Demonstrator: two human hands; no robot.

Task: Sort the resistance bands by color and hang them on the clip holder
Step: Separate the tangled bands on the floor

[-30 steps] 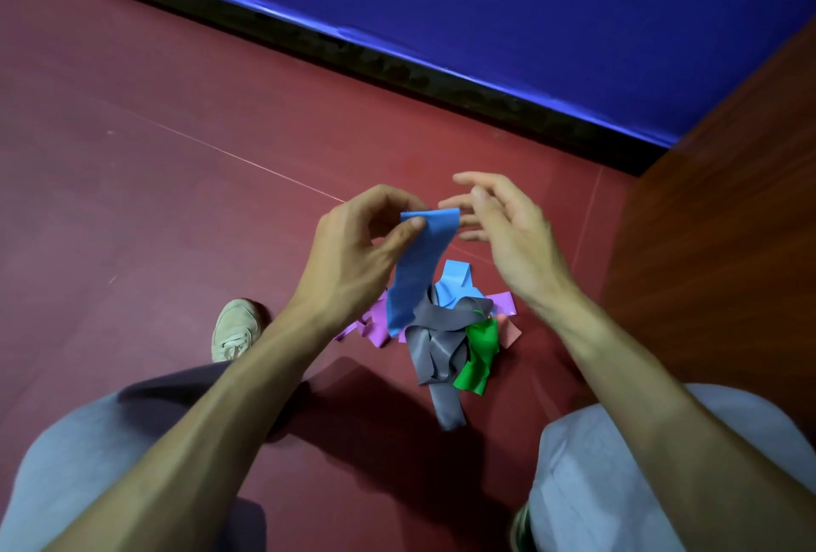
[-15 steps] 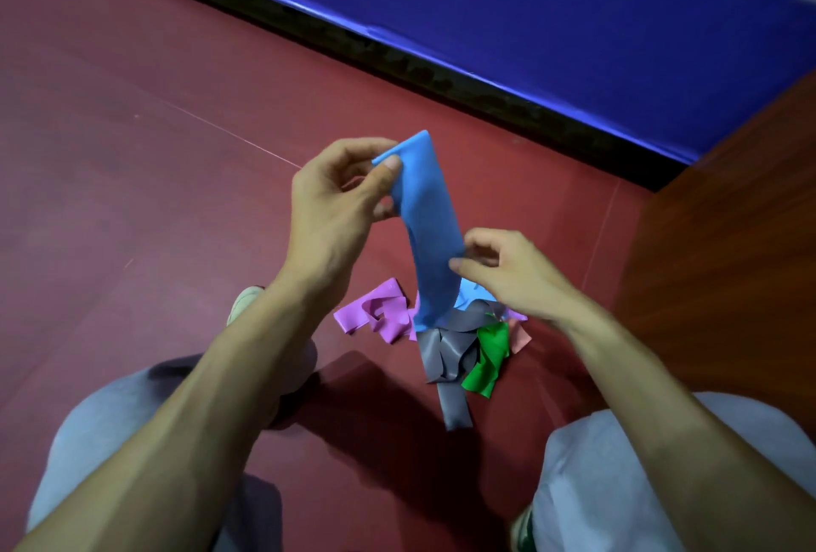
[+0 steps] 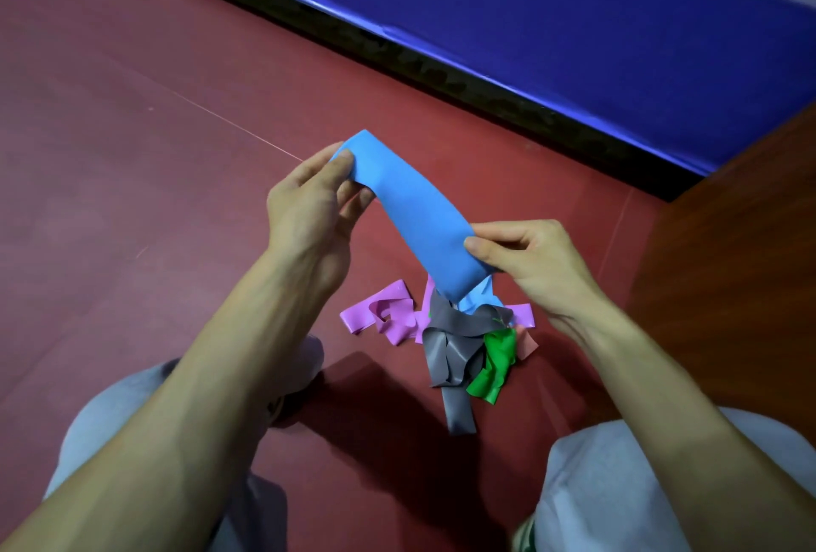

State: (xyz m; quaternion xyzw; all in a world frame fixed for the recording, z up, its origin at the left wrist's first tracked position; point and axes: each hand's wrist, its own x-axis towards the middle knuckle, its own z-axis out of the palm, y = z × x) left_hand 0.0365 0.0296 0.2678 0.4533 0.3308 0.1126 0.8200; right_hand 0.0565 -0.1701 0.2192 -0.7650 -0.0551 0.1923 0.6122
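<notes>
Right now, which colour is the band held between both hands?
Blue; the band shows best in the head view.

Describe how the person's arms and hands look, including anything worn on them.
The left forearm and right forearm are bare to the frame edge: no sleeves, watch or bracelet. The left hand and right hand wear no gloves or visible rings. Light grey trousers cover the knees.

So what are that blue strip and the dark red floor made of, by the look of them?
The blue band looks like thin rubber or latex with a matte finish: it bows smoothly, uncreased, between the left hand and right hand, which pinch it. The floor may be smooth vinyl or rubber sheet: it has a dull sheen and a thin seam line.
</notes>
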